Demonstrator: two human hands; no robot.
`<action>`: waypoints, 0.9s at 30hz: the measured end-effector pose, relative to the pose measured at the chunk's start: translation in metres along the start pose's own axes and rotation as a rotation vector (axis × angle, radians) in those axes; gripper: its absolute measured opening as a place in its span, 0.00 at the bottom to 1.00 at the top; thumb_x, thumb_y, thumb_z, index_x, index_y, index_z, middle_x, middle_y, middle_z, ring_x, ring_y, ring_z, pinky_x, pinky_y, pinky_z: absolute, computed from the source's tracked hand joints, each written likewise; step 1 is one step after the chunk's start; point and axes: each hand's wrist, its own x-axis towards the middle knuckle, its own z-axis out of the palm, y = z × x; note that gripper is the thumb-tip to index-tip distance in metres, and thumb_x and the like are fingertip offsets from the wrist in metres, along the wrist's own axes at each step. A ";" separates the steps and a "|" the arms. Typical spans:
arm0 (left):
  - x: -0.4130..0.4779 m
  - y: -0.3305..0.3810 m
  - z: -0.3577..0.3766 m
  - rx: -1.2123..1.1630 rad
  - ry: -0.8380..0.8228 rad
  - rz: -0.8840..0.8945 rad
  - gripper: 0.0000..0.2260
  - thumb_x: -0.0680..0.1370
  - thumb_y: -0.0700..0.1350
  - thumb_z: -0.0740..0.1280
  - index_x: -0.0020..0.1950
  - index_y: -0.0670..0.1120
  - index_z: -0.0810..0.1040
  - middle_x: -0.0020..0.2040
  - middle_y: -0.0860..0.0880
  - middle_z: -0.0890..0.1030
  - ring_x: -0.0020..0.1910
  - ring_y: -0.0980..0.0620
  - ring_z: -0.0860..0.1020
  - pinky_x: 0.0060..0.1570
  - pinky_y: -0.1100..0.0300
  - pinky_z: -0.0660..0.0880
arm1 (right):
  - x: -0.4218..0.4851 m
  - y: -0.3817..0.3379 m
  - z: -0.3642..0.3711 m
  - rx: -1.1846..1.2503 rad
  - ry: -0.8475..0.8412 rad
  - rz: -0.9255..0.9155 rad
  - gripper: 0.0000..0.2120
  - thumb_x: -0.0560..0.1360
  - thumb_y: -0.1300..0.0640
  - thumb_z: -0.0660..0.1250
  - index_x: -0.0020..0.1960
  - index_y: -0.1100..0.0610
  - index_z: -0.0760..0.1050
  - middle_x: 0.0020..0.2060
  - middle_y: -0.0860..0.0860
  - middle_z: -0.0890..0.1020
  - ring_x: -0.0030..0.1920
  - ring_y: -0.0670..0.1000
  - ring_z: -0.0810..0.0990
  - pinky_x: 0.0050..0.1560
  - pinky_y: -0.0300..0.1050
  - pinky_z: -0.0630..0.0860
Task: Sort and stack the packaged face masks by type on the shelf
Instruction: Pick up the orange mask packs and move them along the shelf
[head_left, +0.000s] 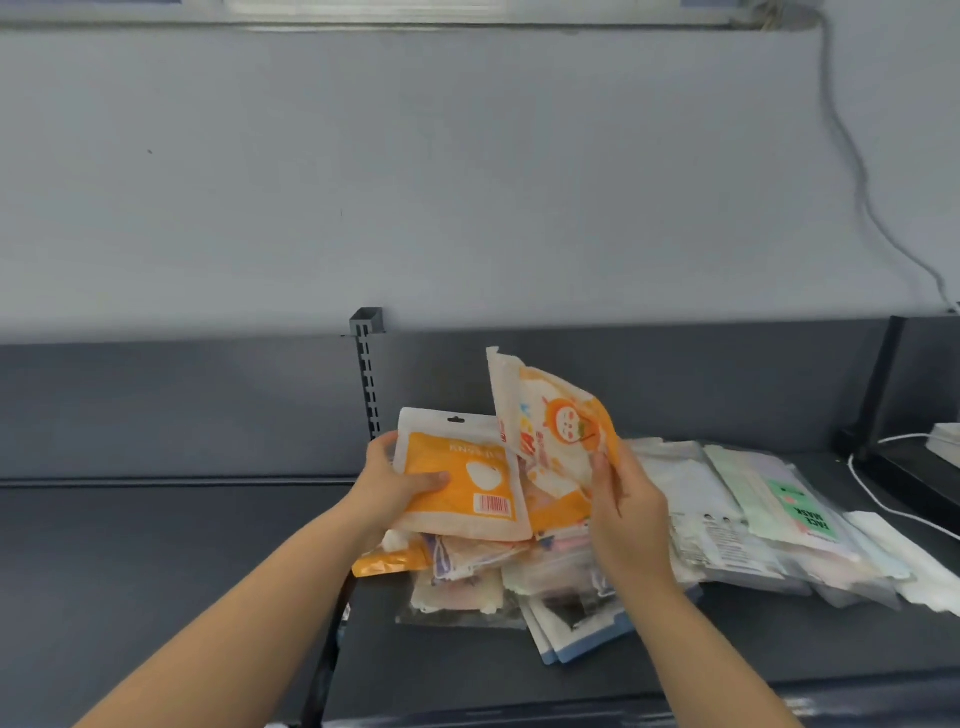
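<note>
My left hand (397, 480) grips an orange-and-white mask packet (467, 478) by its left edge, back side up with a barcode showing. My right hand (621, 499) pinches a second orange-and-white packet (553, 421) with a cartoon figure, lifted and tilted upright above the first. Both are held over a loose pile of mixed mask packets (493, 571) on the dark shelf (182, 545). To the right lies a flatter spread of clear and white packets (727, 499), one with a green "FACE MASK" label (802, 512).
A slotted shelf upright (370, 374) stands behind the pile. A white cable (883, 499) runs across the right end of the shelf toward a dark divider (878, 395). Blue-edged packets (582, 634) lie near the shelf's front edge.
</note>
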 end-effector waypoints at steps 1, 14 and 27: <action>-0.001 0.000 -0.001 -0.036 -0.027 -0.009 0.42 0.72 0.40 0.77 0.76 0.54 0.54 0.58 0.48 0.73 0.52 0.42 0.80 0.44 0.47 0.82 | -0.002 0.000 0.003 -0.037 -0.024 -0.045 0.16 0.83 0.52 0.55 0.69 0.45 0.71 0.58 0.38 0.79 0.59 0.36 0.77 0.53 0.26 0.73; -0.005 -0.004 -0.032 -0.147 -0.149 -0.052 0.16 0.79 0.43 0.69 0.65 0.41 0.73 0.55 0.39 0.83 0.52 0.38 0.83 0.54 0.39 0.79 | -0.001 -0.031 0.053 -0.632 -0.777 -0.227 0.24 0.80 0.38 0.53 0.75 0.38 0.59 0.75 0.41 0.64 0.75 0.46 0.60 0.74 0.54 0.57; 0.010 -0.031 -0.125 -0.280 -0.115 -0.172 0.16 0.79 0.41 0.67 0.67 0.46 0.73 0.59 0.41 0.82 0.55 0.40 0.81 0.44 0.48 0.79 | 0.058 0.008 0.006 -0.860 -0.130 0.537 0.40 0.65 0.35 0.73 0.70 0.49 0.63 0.64 0.55 0.74 0.65 0.61 0.70 0.60 0.59 0.67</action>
